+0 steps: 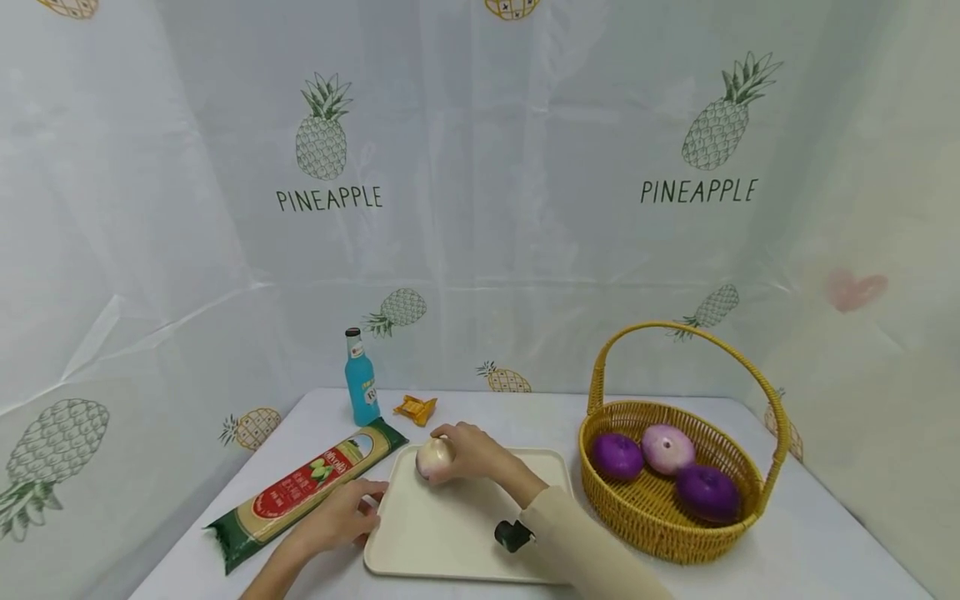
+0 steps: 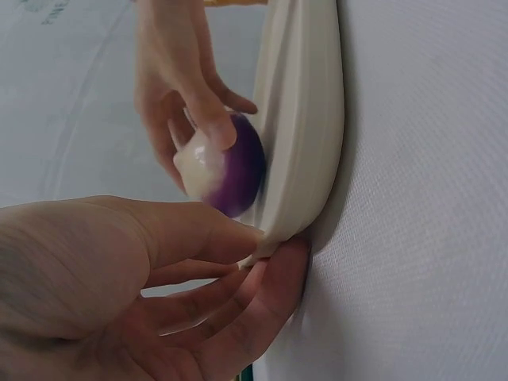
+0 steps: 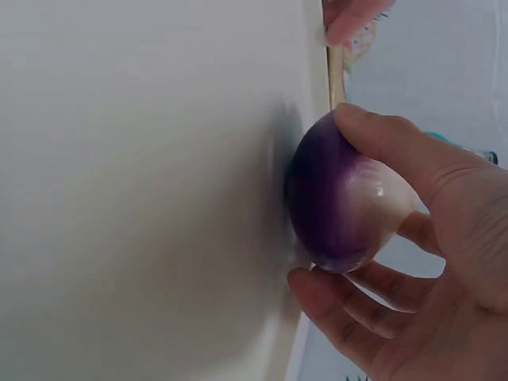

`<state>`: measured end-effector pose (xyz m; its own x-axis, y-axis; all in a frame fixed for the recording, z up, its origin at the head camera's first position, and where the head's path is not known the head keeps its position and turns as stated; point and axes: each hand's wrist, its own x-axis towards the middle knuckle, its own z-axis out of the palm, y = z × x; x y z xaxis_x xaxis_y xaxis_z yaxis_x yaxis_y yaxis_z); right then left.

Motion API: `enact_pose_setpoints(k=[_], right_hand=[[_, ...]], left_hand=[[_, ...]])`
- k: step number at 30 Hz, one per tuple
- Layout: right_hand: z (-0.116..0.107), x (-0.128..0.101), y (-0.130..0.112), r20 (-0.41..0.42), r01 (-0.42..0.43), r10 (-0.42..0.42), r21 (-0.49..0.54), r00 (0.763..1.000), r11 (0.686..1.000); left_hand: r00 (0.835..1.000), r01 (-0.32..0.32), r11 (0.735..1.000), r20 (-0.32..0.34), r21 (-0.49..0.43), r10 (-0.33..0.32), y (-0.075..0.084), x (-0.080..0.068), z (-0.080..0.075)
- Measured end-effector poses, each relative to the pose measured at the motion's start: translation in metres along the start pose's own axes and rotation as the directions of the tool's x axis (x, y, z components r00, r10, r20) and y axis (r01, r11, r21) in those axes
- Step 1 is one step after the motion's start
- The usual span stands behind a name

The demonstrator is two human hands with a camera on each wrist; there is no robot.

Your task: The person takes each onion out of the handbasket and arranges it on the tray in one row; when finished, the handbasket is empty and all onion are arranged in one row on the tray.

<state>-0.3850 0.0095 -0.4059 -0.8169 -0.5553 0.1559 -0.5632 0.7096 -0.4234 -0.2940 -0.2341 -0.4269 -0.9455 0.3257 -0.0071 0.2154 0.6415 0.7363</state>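
The right hand (image 1: 474,452), reaching in from the lower right in a beige sleeve (image 1: 600,546), slants up and left across the centre, palm downward. Its thumb and fingers curl around a purple-and-white onion (image 1: 432,460), grasping it firmly over the upper left part of a cream tray (image 1: 442,542). In the right wrist view the onion's purple end faces the tray, close to its surface; whether the two touch I cannot tell. The left hand (image 1: 341,512) comes up from the bottom of the frame, left of centre, and pinches the tray's left rim, thumb above and fingertips below, as the left wrist view shows.

At the right of the frame stands a woven yellow-brown basket (image 1: 645,533) with a tall arched handle (image 1: 690,327). Inside lie three onions: a deep purple one at the left (image 1: 617,456), a pale lilac one at the back (image 1: 668,448) and another deep purple one at the right (image 1: 708,493).

Left of the tray a long pasta packet (image 1: 303,492) lies diagonally, with a blue bottle (image 1: 362,379) upright by its upper end. An orange-wrapped snack (image 1: 416,409) sits just beyond the tray on the white counter (image 1: 817,533).
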Motion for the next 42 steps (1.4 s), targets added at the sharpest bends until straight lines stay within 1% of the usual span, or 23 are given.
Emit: enact_pose_setpoints(k=[5, 12, 18, 20, 23, 26, 30, 33, 36, 39, 42], right_hand=[[0.004, 0.003, -0.002, 0.002, -0.022, 0.022, 0.017, 1.0, 1.0], [0.002, 0.001, -0.004, 0.012, -0.03, 0.029, 0.026, 0.999, 0.999], [-0.013, -0.008, -0.009, 0.015, -0.062, 0.061, 0.024, 0.998, 0.998], [-0.023, -0.013, -0.01, 0.015, -0.054, 0.054, 0.019, 0.998, 0.998], [-0.043, -0.025, -0.006, 0.002, -0.012, 0.012, 0.0, 1.0, 1.0], [-0.068, -0.041, -0.001, -0.027, 0.038, -0.038, -0.007, 0.999, 0.999], [-0.103, -0.067, 0.011, -0.071, 0.051, -0.051, -0.004, 0.996, 0.999], [-0.127, -0.086, 0.024, -0.101, 0.027, -0.028, -0.01, 0.994, 1.0], [-0.145, -0.105, 0.042, -0.13, 0.006, -0.009, -0.025, 0.991, 1.0], [-0.157, -0.121, 0.063, -0.149, -0.016, 0.011, -0.032, 0.989, 0.999], [-0.164, -0.134, 0.084, -0.145, -0.032, 0.027, -0.032, 0.989, 0.999]], left_hand=[[1.0, -0.014, 1.0, 0.002, 0.001, 0.014, 0.002, -0.001, -0.001], [1.0, -0.005, 1.0, -0.005, 0.004, 0.005, 0.003, -0.002, 0.0], [1.0, -0.003, 1.0, 0.001, -0.011, 0.003, 0.003, -0.001, 0.003], [1.0, -0.005, 1.0, -0.001, -0.006, 0.005, 0.002, -0.001, 0.003], [1.0, 0.0, 1.0, -0.006, 0.003, 0.0, 0.002, -0.001, 0.002], [1.0, 0.005, 1.0, -0.009, 0.009, -0.005, 0.001, -0.001, 0.001], [1.0, 0.013, 1.0, -0.012, 0.006, -0.013, 0.001, -0.001, 0.0], [1.0, 0.014, 1.0, -0.016, 0.002, -0.014, 0.001, -0.001, -0.001], [1.0, 0.002, 1.0, -0.018, 0.007, -0.002, 0.001, 0.0, -0.002], [1.0, -0.013, 1.0, -0.015, 0.014, 0.013, -0.001, 0.0, -0.001], [1.0, -0.023, 1.0, -0.011, 0.015, 0.023, -0.003, 0.001, 0.0]])
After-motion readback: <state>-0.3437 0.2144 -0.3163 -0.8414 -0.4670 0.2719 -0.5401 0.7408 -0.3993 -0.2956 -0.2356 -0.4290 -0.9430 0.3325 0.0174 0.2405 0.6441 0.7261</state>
